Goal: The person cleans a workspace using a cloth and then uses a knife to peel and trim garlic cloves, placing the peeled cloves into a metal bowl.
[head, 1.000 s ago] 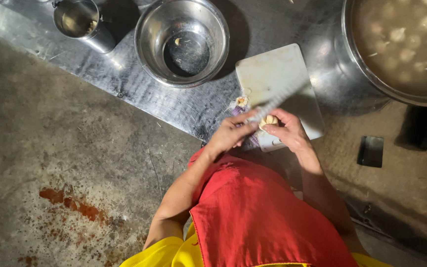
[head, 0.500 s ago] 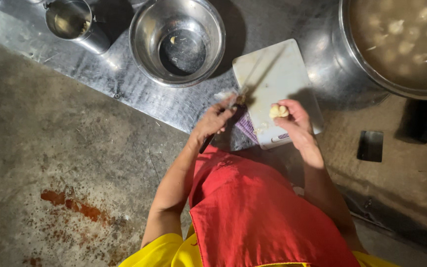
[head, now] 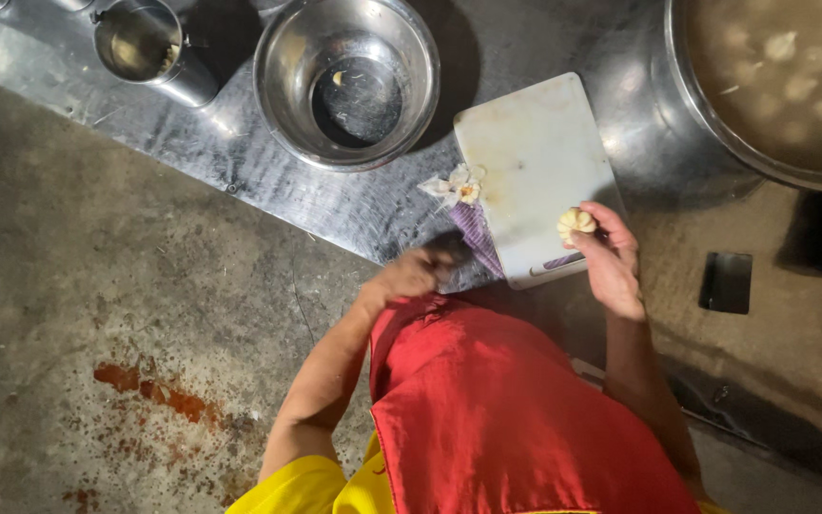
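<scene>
The right hand (head: 611,262) holds a small peeled garlic bulb (head: 577,223) in its fingertips, just over the near corner of the white board (head: 535,162). The left hand (head: 413,274) is closed in a fist at the edge of the metal table (head: 268,181); whether it holds anything cannot be told. Loose peels (head: 457,187) lie by the board. An empty bowl (head: 346,81) sits behind. The garlic could slip and fall to the floor (head: 97,314), since the hand is so near the table's edge.

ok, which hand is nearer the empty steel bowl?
Left. The left hand is at the counter edge just below the steel bowl; the right hand holds a garlic bulb over the cutting board, farther off.
</scene>
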